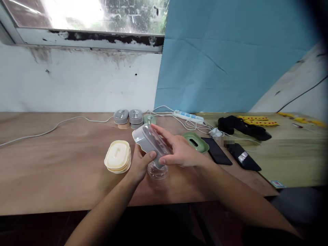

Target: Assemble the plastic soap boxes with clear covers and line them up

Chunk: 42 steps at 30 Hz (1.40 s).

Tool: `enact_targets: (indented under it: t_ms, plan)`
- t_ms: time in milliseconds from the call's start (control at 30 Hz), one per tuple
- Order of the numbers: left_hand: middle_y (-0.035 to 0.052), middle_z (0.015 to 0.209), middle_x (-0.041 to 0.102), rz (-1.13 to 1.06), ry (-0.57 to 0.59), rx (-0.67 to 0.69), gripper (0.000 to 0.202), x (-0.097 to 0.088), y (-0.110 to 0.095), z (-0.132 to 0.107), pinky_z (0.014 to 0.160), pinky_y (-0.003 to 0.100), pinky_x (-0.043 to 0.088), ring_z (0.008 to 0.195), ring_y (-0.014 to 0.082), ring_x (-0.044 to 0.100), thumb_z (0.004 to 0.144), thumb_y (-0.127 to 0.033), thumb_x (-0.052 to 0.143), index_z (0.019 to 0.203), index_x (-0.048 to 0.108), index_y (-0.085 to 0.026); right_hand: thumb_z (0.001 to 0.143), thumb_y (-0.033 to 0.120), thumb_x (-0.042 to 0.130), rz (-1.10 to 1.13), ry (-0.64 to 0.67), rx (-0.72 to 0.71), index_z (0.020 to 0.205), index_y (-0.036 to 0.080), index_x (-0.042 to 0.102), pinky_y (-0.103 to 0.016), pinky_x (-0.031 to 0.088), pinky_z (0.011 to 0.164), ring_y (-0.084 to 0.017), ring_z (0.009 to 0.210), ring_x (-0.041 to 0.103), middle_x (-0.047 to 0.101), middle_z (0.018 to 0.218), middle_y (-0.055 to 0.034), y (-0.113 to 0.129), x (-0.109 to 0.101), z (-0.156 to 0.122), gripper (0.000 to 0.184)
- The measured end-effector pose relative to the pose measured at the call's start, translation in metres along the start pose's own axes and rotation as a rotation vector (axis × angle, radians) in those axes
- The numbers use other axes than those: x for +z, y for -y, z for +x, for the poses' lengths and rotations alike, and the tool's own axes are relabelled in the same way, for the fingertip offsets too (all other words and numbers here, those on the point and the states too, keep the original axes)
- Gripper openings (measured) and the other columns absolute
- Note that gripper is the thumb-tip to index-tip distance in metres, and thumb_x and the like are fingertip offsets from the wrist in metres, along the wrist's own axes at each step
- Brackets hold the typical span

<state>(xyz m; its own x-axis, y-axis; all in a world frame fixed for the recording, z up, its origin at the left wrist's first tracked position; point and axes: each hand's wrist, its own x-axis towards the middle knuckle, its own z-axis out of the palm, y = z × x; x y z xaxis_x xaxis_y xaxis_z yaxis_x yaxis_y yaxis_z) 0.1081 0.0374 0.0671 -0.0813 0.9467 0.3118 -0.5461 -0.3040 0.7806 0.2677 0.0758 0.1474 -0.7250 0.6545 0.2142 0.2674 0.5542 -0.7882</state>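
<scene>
Above the table I hold a tilted grey plastic box (145, 138) with a clear cover (155, 136) against one side. My left hand (139, 164) grips it from below, thumb on the grey side. My right hand (180, 150) is closed round the clear cover, its thumb near the lower end. Whether the cover is fully seated I cannot tell. Beneath my hands, a small stack of clear plastic covers (157, 173) rests on the table. Left of them lies a stack of cream lids (118, 155). A green slotted tray (196, 141) lies behind my right wrist.
At the back stand two grey-topped boxes (121, 116) and a green box (149, 119). A power strip (188, 116) with tangled white cables lies beside them. To the right are a black tablet (217, 152), a dark pouch (243, 158), a black strap (239, 126) and yellow strips (260, 122).
</scene>
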Motion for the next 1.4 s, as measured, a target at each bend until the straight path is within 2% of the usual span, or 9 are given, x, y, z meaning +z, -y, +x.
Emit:
enact_targets:
  t_ms: [200,400,567,700,767,867,967,1133,1400]
  plan:
    - [0.0119,0.115,0.07,0.044,-0.05,-0.004,0.077,-0.007,0.003,0.003,0.091,0.045,0.053,0.105,0.0318,0.068,0.065,-0.048,0.087,0.129,0.054,-0.02,0.07,0.049,0.084,0.209,-0.055,0.006,0.155,0.035,0.036,-0.055,0.043,0.112,-0.035,0.135,0.052,0.04,0.161,-0.0067,-0.033,-0.006,0.002,0.098]
    - [0.0141,0.12,0.068,0.073,-0.085,-0.049,0.069,-0.017,0.007,0.002,0.085,0.044,0.057,0.106,0.0341,0.069,0.07,-0.052,0.081,0.124,0.057,-0.018,0.076,0.049,0.07,0.511,-0.328,0.088,0.149,0.036,0.045,-0.057,0.05,0.103,-0.036,0.128,0.058,0.046,0.156,-0.0066,-0.045,-0.03,-0.013,0.078]
    - [0.013,0.116,0.071,0.053,-0.151,-0.005,0.065,-0.018,0.0,0.005,0.075,0.038,0.058,0.101,0.0336,0.072,0.071,-0.058,0.077,0.12,0.061,-0.018,0.073,0.047,0.067,0.573,-0.382,0.171,0.146,0.033,0.048,-0.054,0.054,0.098,-0.035,0.122,0.062,0.051,0.152,-0.0069,-0.042,-0.034,-0.026,0.076]
    - [0.0129,0.114,0.072,0.013,-0.25,0.13,0.064,-0.018,-0.004,0.008,0.078,0.039,0.058,0.101,0.0325,0.072,0.072,-0.061,0.074,0.119,0.063,-0.018,0.078,0.052,0.058,0.581,-0.322,0.265,0.152,0.029,0.042,-0.054,0.057,0.09,-0.036,0.112,0.068,0.053,0.149,-0.0108,-0.046,-0.025,-0.026,0.079]
    - [0.013,0.115,0.072,0.006,-0.287,0.175,0.062,-0.02,-0.004,0.009,0.08,0.04,0.058,0.1,0.0316,0.072,0.075,-0.06,0.072,0.12,0.064,-0.018,0.081,0.054,0.055,0.422,-0.292,0.277,0.155,0.029,0.037,-0.054,0.057,0.09,-0.036,0.113,0.067,0.049,0.153,-0.0113,-0.045,-0.019,-0.025,0.08]
    - [0.0125,0.117,0.072,0.021,-0.297,0.205,0.059,-0.024,-0.001,0.009,0.082,0.04,0.059,0.101,0.0313,0.072,0.077,-0.06,0.07,0.12,0.064,-0.02,0.082,0.059,0.063,-0.096,-0.264,0.254,0.156,0.032,0.035,-0.056,0.049,0.103,-0.038,0.133,0.053,0.037,0.161,-0.0088,-0.035,-0.009,-0.024,0.083]
    - [0.0124,0.12,0.071,0.043,-0.292,0.226,0.061,-0.026,0.001,0.009,0.082,0.041,0.059,0.103,0.0316,0.072,0.075,-0.062,0.071,0.12,0.065,-0.021,0.081,0.067,0.064,-0.52,-0.206,0.264,0.154,0.032,0.039,-0.059,0.038,0.112,-0.039,0.143,0.04,0.041,0.159,-0.0077,-0.023,-0.001,-0.026,0.084]
    - [0.0131,0.122,0.071,0.029,-0.285,0.207,0.064,-0.024,-0.001,0.008,0.08,0.038,0.059,0.101,0.0297,0.072,0.073,-0.063,0.074,0.12,0.065,-0.02,0.088,0.07,0.052,-0.722,-0.071,0.333,0.144,0.025,0.051,-0.052,0.045,0.102,-0.039,0.127,0.055,0.065,0.132,-0.0126,-0.018,0.009,-0.024,0.071]
    - [0.0138,0.12,0.071,0.039,-0.295,0.213,0.068,-0.021,-0.004,0.008,0.079,0.036,0.058,0.098,0.0294,0.073,0.068,-0.066,0.076,0.115,0.066,-0.018,0.083,0.084,0.041,-0.939,0.084,0.284,0.127,0.019,0.064,-0.047,0.05,0.08,-0.037,0.098,0.069,0.071,0.116,-0.0164,-0.017,0.032,0.0,0.081]
